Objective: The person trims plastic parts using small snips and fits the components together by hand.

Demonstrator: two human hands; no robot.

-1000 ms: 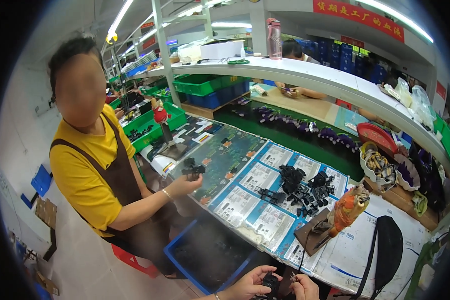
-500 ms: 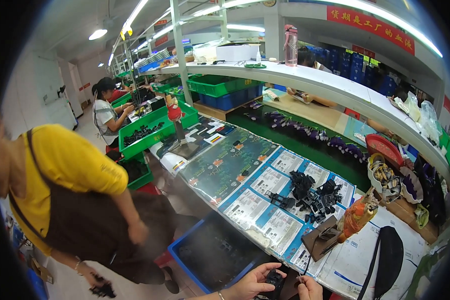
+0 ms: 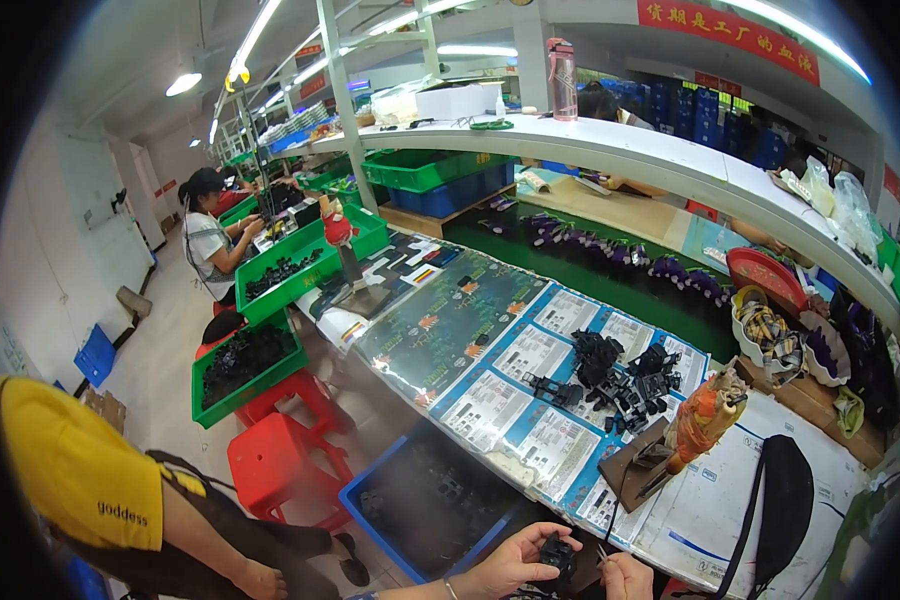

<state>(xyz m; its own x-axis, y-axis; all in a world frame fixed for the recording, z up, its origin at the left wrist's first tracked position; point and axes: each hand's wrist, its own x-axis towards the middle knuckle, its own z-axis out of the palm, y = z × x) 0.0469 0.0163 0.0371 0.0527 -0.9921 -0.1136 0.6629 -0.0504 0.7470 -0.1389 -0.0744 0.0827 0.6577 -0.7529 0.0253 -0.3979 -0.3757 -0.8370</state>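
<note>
Near the lower edge, my left hand (image 3: pixel 518 566) is closed around a small black plastic part (image 3: pixel 559 556), thumb and fingers gripping its sides. Just to its right, my right hand (image 3: pixel 626 578) pinches a thin, light pointed piece (image 3: pixel 602 553), too small to name. Its tip stands close to the black part; whether they touch I cannot tell. Beyond my hands, a heap of similar black plastic parts (image 3: pixel 620 385) lies on the printed sheets covering the table (image 3: pixel 485 405). An upright stand wrapped in orange material (image 3: pixel 705 425) rises from a brown metal base right of that heap.
A blue crate (image 3: pixel 420 500) with black parts sits below the table's left edge, beside a red stool (image 3: pixel 275 465). Green crates (image 3: pixel 255 375) hold more parts. At the left stands a person in yellow (image 3: pixel 80 475). A black pouch (image 3: pixel 778 500) lies at the right; a white shelf (image 3: pixel 660 160) crosses above.
The person in yellow has moved further left and lower, uncovering the red stool and a green crate. My view has shifted slightly. Both my hands keep their hold close together.
</note>
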